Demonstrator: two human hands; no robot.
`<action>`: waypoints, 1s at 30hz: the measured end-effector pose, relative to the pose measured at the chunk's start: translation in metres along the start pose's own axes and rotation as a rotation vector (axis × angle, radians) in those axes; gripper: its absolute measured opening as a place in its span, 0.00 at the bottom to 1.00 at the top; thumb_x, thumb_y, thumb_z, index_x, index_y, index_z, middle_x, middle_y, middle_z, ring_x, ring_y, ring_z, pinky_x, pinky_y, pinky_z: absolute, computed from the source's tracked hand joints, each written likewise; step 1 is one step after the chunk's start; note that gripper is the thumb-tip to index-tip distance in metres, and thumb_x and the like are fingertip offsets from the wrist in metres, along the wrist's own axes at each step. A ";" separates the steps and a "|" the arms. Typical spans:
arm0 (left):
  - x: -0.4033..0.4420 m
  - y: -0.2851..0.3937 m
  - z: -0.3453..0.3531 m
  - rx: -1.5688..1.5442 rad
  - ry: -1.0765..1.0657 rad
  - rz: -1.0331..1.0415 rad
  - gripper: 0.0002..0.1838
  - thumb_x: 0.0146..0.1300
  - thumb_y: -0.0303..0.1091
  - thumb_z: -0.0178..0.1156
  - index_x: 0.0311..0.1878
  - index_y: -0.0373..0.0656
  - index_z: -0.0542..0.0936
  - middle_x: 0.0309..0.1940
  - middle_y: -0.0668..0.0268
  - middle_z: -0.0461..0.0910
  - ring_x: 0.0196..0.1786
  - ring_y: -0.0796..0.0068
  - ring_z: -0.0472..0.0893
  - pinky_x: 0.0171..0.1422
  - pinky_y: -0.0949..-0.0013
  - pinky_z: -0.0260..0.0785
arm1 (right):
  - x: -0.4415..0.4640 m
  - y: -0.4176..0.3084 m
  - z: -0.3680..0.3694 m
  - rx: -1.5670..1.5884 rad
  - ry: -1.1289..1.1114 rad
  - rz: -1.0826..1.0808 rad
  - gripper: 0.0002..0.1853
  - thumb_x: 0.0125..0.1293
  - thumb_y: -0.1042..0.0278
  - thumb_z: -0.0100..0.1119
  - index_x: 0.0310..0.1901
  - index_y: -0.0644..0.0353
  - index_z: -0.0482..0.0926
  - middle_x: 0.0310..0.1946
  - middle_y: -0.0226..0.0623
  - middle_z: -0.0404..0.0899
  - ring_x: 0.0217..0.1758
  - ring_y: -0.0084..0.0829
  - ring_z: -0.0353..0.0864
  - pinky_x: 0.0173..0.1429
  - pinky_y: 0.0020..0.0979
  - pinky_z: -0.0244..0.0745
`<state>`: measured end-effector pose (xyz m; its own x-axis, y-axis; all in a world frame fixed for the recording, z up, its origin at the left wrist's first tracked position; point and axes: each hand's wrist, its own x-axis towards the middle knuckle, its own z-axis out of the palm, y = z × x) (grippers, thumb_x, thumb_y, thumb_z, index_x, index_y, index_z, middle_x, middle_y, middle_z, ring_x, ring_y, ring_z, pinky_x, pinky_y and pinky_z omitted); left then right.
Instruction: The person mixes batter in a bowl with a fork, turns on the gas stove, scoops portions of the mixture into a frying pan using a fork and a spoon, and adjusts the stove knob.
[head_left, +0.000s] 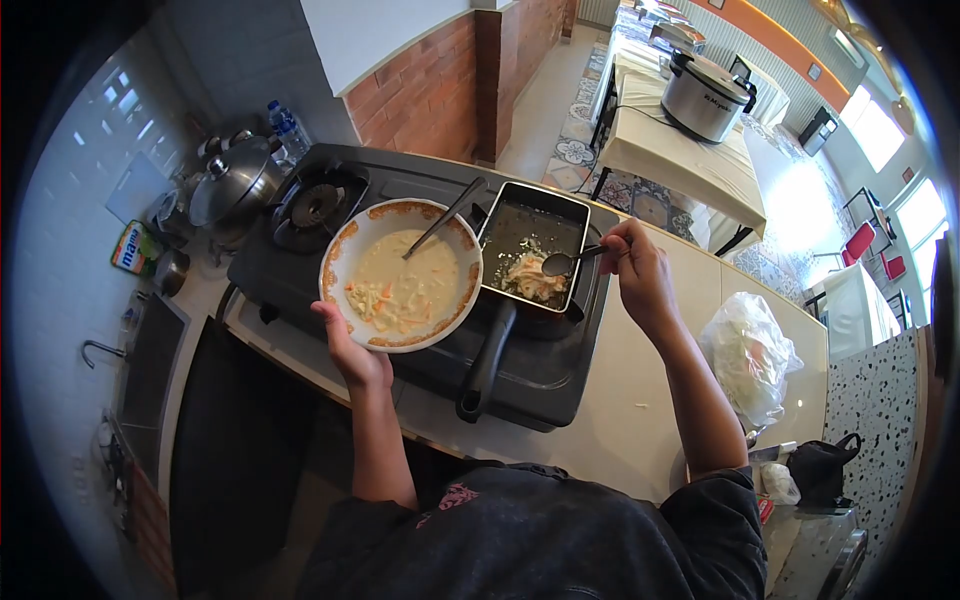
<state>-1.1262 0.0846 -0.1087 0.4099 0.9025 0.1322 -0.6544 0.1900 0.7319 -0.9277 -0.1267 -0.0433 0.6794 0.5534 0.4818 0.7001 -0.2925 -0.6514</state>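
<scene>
A white bowl with an orange patterned rim (337, 262) is held up by my left hand (357, 350) over the stove. Pale batter with vegetable shreds (405, 285) fills part of it, and a metal utensil (447, 218) leans inside. My right hand (637, 262) is closed round the handle of a spoon (560, 264), whose bowl is over the square pan (577, 222). Oil and a clump of battered shreds (533, 276) lie in the pan, close to the spoon. The pan's black handle (487, 362) points toward me.
The black stove (420, 385) has a bare burner (318, 205) at left. Beyond it stand a metal pot (238, 185) and a water bottle (288, 128). A plastic bag (752, 358) lies on the right counter. A rice cooker (706, 98) stands on a far table.
</scene>
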 end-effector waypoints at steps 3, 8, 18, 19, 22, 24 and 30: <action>-0.002 0.002 0.004 0.005 0.018 0.007 0.39 0.64 0.62 0.30 0.63 0.34 0.55 0.62 0.54 0.58 0.64 0.61 0.60 0.66 0.62 0.52 | -0.001 0.001 -0.002 -0.002 0.002 -0.012 0.07 0.65 0.67 0.45 0.34 0.61 0.69 0.17 0.37 0.74 0.23 0.32 0.76 0.31 0.31 0.68; 0.000 0.001 0.001 -0.004 0.007 -0.005 0.39 0.64 0.62 0.30 0.63 0.34 0.55 0.62 0.54 0.58 0.64 0.62 0.61 0.66 0.63 0.53 | -0.003 -0.003 -0.004 -0.003 -0.011 -0.016 0.06 0.65 0.69 0.45 0.34 0.61 0.69 0.17 0.37 0.74 0.23 0.32 0.76 0.31 0.30 0.68; 0.000 0.003 0.001 -0.010 -0.013 -0.010 0.38 0.64 0.61 0.31 0.63 0.34 0.56 0.62 0.54 0.59 0.64 0.62 0.61 0.66 0.63 0.53 | -0.011 -0.002 0.003 0.077 0.145 -0.125 0.08 0.66 0.68 0.44 0.35 0.61 0.70 0.18 0.37 0.75 0.23 0.30 0.76 0.31 0.28 0.68; 0.000 0.002 0.000 -0.015 -0.018 -0.014 0.38 0.65 0.61 0.31 0.63 0.34 0.56 0.62 0.54 0.59 0.64 0.62 0.62 0.66 0.63 0.53 | -0.010 -0.001 0.004 0.086 0.148 -0.103 0.08 0.67 0.67 0.43 0.35 0.61 0.70 0.18 0.36 0.75 0.23 0.29 0.76 0.31 0.28 0.68; 0.001 0.000 0.000 -0.017 -0.005 -0.013 0.38 0.65 0.61 0.32 0.63 0.34 0.56 0.61 0.54 0.60 0.63 0.62 0.62 0.66 0.63 0.53 | -0.009 0.010 0.010 0.166 0.149 0.012 0.10 0.68 0.65 0.43 0.35 0.62 0.70 0.18 0.34 0.75 0.22 0.24 0.74 0.30 0.25 0.67; 0.001 -0.001 -0.001 -0.030 -0.013 -0.021 0.37 0.65 0.60 0.32 0.63 0.34 0.56 0.61 0.54 0.60 0.63 0.62 0.62 0.66 0.63 0.53 | -0.002 0.030 0.013 0.291 0.137 0.150 0.10 0.68 0.64 0.43 0.35 0.62 0.70 0.18 0.33 0.74 0.21 0.20 0.70 0.29 0.21 0.65; -0.002 0.002 0.003 -0.021 -0.006 -0.020 0.37 0.65 0.60 0.31 0.62 0.34 0.57 0.61 0.54 0.61 0.63 0.63 0.62 0.66 0.63 0.53 | 0.007 0.056 0.003 0.920 0.086 0.498 0.11 0.67 0.63 0.43 0.40 0.63 0.69 0.22 0.36 0.75 0.23 0.22 0.70 0.32 0.21 0.64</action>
<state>-1.1266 0.0823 -0.1058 0.4266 0.8962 0.1219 -0.6591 0.2157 0.7205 -0.8845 -0.1371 -0.0786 0.8833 0.4658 0.0534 -0.0753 0.2534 -0.9644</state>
